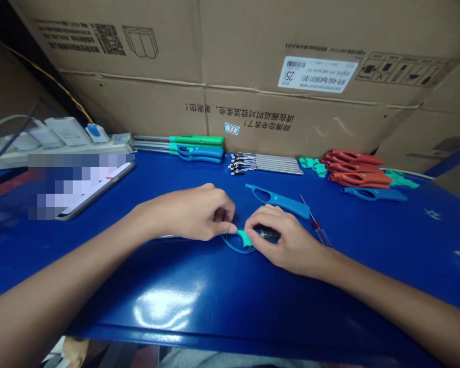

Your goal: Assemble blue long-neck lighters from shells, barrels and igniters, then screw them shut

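Note:
Both my hands meet at the middle of the blue table [222, 301]. My left hand [193, 212] is closed, its fingertips pinching one end of a blue lighter handle shell [235, 244] that lies flat. My right hand [285, 237] is closed over the other end of that shell, fingers pressed on a teal trigger piece [245, 237] and a dark inner part [270, 234]. A second blue handle shell [279, 200] lies just behind my right hand. A small red-handled screwdriver [317, 225] rests to the right of it.
Large cardboard boxes [253, 76] wall off the back. Along them lie finished green and blue lighters [191, 145], a row of metal tubes [268, 164], teal small parts [314, 164] and red and blue handle shells [358, 171]. A phone [99, 186] and power strip [57, 143] sit at the left.

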`<state>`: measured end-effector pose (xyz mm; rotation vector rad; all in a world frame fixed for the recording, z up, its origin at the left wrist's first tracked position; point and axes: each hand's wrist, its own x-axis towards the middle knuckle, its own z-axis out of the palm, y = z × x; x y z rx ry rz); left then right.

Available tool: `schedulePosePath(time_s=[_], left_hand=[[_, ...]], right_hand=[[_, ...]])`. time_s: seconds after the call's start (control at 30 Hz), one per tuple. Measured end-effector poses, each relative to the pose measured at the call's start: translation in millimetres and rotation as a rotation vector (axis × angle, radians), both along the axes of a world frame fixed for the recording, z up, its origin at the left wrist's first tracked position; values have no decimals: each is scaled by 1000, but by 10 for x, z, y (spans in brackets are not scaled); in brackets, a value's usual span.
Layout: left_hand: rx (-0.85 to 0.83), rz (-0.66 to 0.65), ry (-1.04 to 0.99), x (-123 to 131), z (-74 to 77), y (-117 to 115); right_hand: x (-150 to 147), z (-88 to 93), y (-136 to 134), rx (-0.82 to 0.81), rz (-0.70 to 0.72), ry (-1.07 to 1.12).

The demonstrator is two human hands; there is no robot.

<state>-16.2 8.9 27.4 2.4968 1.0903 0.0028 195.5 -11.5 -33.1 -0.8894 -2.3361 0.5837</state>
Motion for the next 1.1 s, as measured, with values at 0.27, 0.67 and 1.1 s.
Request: schedulePosePath(time_s=[0.27,0.67,1.1], left_hand=[[-114,-49,-243,3,-120,67],[54,-117,-203,77,-150,-13],[135,-42,-304,178,-299,-55]], right_hand=[[3,60,-74,72,5,-43],[46,19,-39,206,41,-58],[117,-76,8,261,25,14]])
